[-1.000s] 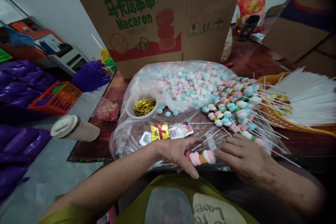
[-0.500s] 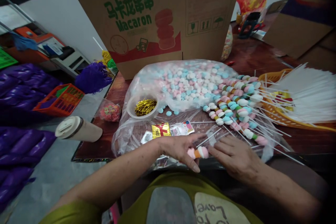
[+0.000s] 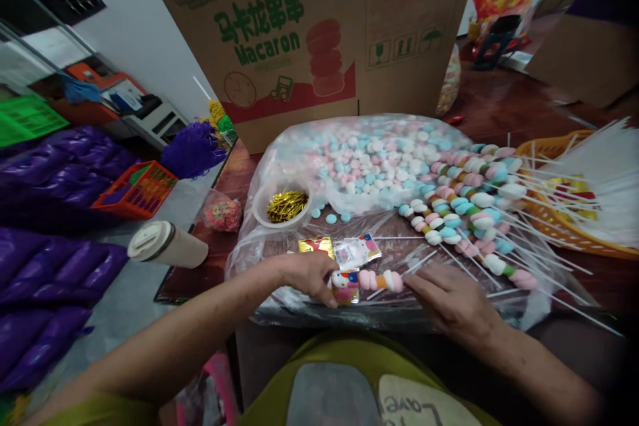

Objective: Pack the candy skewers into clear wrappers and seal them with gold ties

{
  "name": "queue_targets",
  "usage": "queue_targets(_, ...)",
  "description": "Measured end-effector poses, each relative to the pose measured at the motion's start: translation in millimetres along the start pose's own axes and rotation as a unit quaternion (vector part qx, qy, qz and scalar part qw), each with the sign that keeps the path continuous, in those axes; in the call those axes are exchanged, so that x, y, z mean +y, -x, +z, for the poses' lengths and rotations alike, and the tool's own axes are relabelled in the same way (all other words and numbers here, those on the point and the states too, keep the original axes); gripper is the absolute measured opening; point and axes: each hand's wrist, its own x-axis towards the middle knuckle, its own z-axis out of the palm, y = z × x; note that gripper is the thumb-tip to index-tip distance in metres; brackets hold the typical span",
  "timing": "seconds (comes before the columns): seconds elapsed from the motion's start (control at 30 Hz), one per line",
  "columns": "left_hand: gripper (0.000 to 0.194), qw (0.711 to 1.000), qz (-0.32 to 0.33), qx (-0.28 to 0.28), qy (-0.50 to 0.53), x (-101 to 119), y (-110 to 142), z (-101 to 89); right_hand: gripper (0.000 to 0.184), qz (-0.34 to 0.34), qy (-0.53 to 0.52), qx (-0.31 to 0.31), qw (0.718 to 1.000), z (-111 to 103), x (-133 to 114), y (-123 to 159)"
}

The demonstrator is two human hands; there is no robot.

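My right hand [image 3: 452,299] is closed around the stick end of a marshmallow skewer [image 3: 382,281] of pink, white and orange pieces; the stick in my grip is mostly hidden. The skewer points left above the table edge. At its left tip, my left hand [image 3: 312,276] pinches a small printed packet [image 3: 345,285] with a colourful pattern and gold. Whether the skewer's tip is inside the packet or only against it, I cannot tell. Just behind lie a gold packet [image 3: 317,245] and a clear printed packet [image 3: 357,251].
Finished marshmallow skewers [image 3: 464,200] are piled on the right, beside an orange basket [image 3: 559,229] of white sticks [image 3: 599,173]. A bag of loose marshmallows [image 3: 379,153] lies before a cardboard box [image 3: 319,40]. Left are a bowl [image 3: 259,203] of gold ties and a cup [image 3: 172,244].
My left hand has moved left, off the skewer, and now pinches a printed packet at its tip. The right hand still holds the skewer. The camera view has shifted slightly left.
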Motion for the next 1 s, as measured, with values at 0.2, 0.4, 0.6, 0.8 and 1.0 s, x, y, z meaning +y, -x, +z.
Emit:
queue_targets(0.2,0.024,0.987,0.064,-0.056,0.139,6,-2,-0.9,0.025,-0.123,0.115,-0.004,0.986,-36,-8,-20)
queue_targets(0.4,0.032,0.999,0.049,-0.014,0.007,21,-5,-2.2,0.024,-0.112,0.051,-0.056,0.991,-28,-18,-37)
queue_targets(0.6,0.037,0.998,0.046,0.043,0.019,25,-13,4.7,0.025,-0.040,0.021,-0.123,0.991,-19,-21,-46)
queue_targets(0.8,0.039,0.993,0.033,0.051,0.101,18,-18,10.6,0.021,-0.014,0.023,-0.128,0.991,-29,-8,-53)
queue_targets(1.0,0.029,0.987,0.079,0.116,0.083,34,-40,24.3,0.009,0.009,-0.046,-0.181,0.982,9,-29,-63)
